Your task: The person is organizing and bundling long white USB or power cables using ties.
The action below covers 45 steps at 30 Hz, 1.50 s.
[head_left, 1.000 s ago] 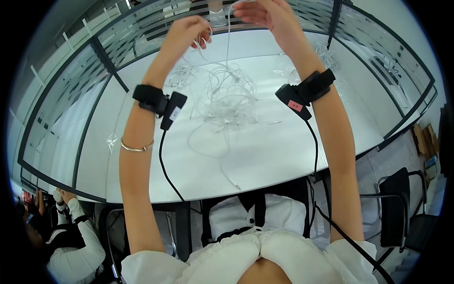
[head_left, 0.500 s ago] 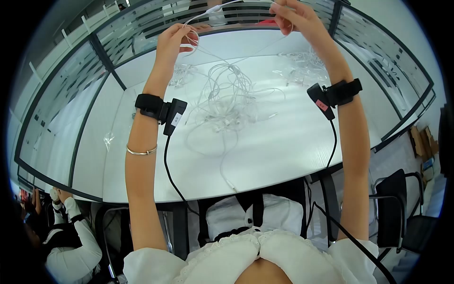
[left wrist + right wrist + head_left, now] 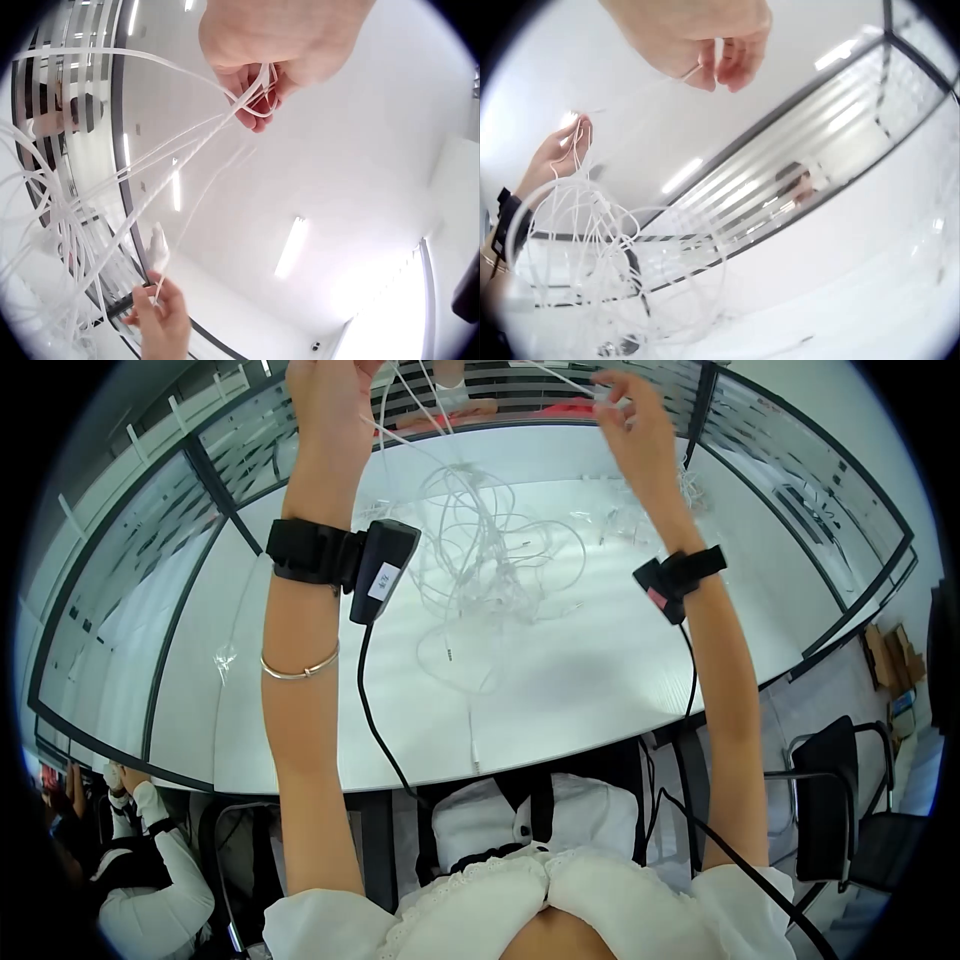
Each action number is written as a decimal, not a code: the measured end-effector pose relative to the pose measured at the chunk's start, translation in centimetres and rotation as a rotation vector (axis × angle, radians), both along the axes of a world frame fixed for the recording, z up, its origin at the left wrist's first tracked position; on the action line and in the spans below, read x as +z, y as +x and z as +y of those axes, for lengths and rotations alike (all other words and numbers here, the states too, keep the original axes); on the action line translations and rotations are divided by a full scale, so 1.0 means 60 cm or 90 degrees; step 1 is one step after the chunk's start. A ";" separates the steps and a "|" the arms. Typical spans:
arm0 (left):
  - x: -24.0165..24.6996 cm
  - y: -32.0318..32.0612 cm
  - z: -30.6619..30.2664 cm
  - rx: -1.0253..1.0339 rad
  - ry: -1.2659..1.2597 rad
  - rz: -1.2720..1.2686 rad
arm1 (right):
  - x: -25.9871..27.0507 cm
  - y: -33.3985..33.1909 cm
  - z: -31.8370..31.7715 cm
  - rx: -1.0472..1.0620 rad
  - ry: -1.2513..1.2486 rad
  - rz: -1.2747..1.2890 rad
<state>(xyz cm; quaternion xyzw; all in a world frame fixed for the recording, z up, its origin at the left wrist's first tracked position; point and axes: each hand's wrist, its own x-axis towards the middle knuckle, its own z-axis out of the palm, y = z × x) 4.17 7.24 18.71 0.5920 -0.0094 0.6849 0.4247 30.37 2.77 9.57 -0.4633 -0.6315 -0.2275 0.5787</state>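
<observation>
Several white cables (image 3: 487, 545) hang in a loose tangle over the white table, rising to my left hand (image 3: 335, 410) at the top of the head view. In the left wrist view my left hand (image 3: 281, 45) grips the cable strands with curled fingers. My right hand (image 3: 640, 440) is held up across from it, and in the right wrist view my right hand (image 3: 705, 37) pinches one thin cable between thumb and fingers. One cable end reaches the table's front edge.
Clear plastic wrapping (image 3: 225, 658) lies at the table's left, with more cables and wrapping at the back right. A framed glass partition (image 3: 130, 590) surrounds the far sides. A black chair (image 3: 830, 790) stands right; another person (image 3: 165, 860) sits lower left.
My left hand has risen with the cables, lifting part of the tangle. My right hand moved out to the right, then slightly back and lower.
</observation>
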 end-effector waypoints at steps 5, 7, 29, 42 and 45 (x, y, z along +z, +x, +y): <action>0.023 0.006 -0.004 0.053 0.074 0.130 | -0.044 -0.017 0.003 0.456 -0.541 0.455; 0.009 0.018 -0.021 0.139 0.033 0.152 | -0.036 -0.010 0.000 0.651 -0.606 0.439; -0.184 0.002 0.026 0.181 -0.104 0.298 | 0.127 0.006 -0.067 1.022 -0.029 0.619; 0.011 -0.045 0.065 0.124 -0.052 0.120 | 0.129 0.130 -0.095 0.540 -0.291 0.518; 0.039 -0.045 0.020 0.243 0.036 0.101 | 0.093 0.357 0.017 0.892 -0.338 0.586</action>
